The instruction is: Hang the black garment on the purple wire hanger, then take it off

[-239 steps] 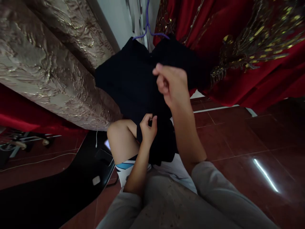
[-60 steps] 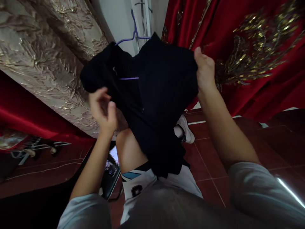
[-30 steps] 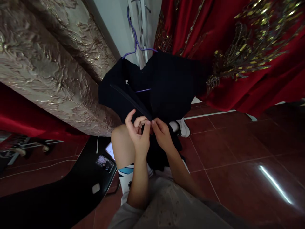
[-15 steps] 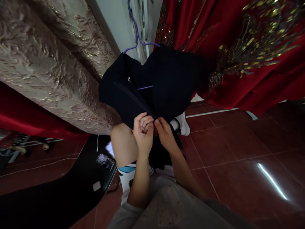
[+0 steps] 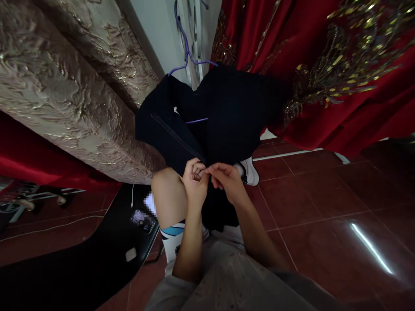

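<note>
Navy shirt (image 5: 240,108) hangs below the purple hanger (image 5: 187,54), front gaping enough to show the hanger's lower bar (image 5: 196,121). Your left hand (image 5: 196,179) is curled closed on the front edge (image 5: 177,134) well below the hanger, and your right hand (image 5: 227,179) pinches there, thumb to forefinger; too dark to tell what's between those tips. Best bet: brace with your left, work only your right fingertips, pull lightly so the shirt doesn't slip off the hanger.

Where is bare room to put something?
The black tabletop looks bare left of the white square object; so does the red tiled floor between right forearm and thin white bar. Crowded: beside the lit black phone, around both hands at the navy garment.
</note>
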Demonstrator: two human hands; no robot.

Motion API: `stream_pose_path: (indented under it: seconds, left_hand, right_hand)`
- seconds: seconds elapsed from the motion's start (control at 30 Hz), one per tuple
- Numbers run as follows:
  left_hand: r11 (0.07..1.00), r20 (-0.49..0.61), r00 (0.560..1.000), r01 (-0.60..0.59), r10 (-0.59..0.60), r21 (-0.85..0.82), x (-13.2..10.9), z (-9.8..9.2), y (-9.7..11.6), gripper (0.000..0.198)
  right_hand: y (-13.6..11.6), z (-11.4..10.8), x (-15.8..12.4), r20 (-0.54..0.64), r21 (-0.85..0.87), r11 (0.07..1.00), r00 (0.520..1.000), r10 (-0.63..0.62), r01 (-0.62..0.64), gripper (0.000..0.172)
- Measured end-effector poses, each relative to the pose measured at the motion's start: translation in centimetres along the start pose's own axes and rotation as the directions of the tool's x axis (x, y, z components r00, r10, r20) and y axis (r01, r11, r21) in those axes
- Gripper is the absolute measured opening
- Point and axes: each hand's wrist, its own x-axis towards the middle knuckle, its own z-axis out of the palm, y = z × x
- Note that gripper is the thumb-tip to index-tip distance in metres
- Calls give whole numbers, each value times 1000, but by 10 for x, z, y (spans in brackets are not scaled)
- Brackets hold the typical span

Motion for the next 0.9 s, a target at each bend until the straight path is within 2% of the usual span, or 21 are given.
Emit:
stream_pose_path:
  seconds: [0.07,0.13,0.2,0.3,0.37,0.43,0.47,0.57,0.67,0.73,0.77,0.83,0.9]
  left_hand:
    - [1000,-44,999,-12,13,21,1,4,-7,29]
    - [998,-83,996,-10,15,67,3,10,-21,27]
    - [993,-104,995,8,5,121,5,16,-37,23]
    - [984,-73,997,4,9,177,7,24,-51,17]
    - [972,-9,997,-77,81,222,15,27,-42,19]
    - [934,65,972,-233,224,271,33,28,-18,26]
    - [899,91,944,-329,316,288,46,27,-2,29]
    - [746,120,813,-573,570,338,96,26,49,33]
    - [573,307,707,-701,637,425,140,29,82,28]
    - [474,394,659,-744,641,471,154,32,93,26]
    - [450,413,652,-748,636,488,157,32,97,27]
    - [443,392,676,-719,624,535,161,25,103,29]
    - [422,306,693,-668,652,614,170,5,107,31]
  right_hand:
    - [-18,2,16,-11,12,999,999,-36,36,27]
    - [-47,7,41,-32,-22,987,987,-160,160,25]
    - [-83,15,69,-38,-60,951,952,-305,302,22]
    - [-126,29,99,-10,-84,906,909,-417,415,25]
    - [-139,34,106,27,-80,887,890,-455,456,24]
    - [-140,34,105,70,-87,873,877,-475,480,22]
    - [-139,32,102,88,-103,870,875,-475,483,21]
    - [-137,27,96,124,-167,863,878,-462,478,23]
    - [-134,26,99,119,-203,839,863,-491,505,23]
    - [-125,24,108,74,-255,809,845,-530,529,25]
    - [-116,22,112,46,-301,792,837,-545,532,26]
    - [-95,17,119,13,-417,755,834,-552,506,28]
    - [-75,12,118,28,-516,715,844,-536,471,29]
